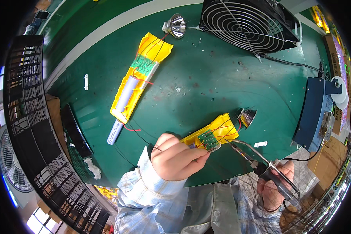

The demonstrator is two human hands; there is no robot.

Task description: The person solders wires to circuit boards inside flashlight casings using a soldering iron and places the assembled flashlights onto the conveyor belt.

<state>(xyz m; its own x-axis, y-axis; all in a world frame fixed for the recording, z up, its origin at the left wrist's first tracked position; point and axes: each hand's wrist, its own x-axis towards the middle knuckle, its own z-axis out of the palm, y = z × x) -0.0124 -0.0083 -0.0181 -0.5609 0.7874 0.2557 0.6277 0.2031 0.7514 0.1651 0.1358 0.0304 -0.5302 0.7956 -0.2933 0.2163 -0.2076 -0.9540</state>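
My left hand (176, 158) is closed on the near yellow plastic flashlight housing (225, 121). A small green circuit board (208, 140) with thin red and black wires sits in its open side. Those wires lead to a reflector lamp (247, 117) beside its far end. My right hand (275, 187) grips a soldering iron (275, 180) with a curved metal tube along it. The iron's tip is close to the housing's right end; whether they touch I cannot tell. Part of the housing is hidden behind my left fingers.
A second yellow housing (119, 111) with a battery cell (127, 93) lies at the upper left; another cell (114, 132) sticks out below. Its wires run to a reflector lamp (177, 26). A black fan (249, 27) stands at the back, a blue box-shaped unit (310, 113) at the right.
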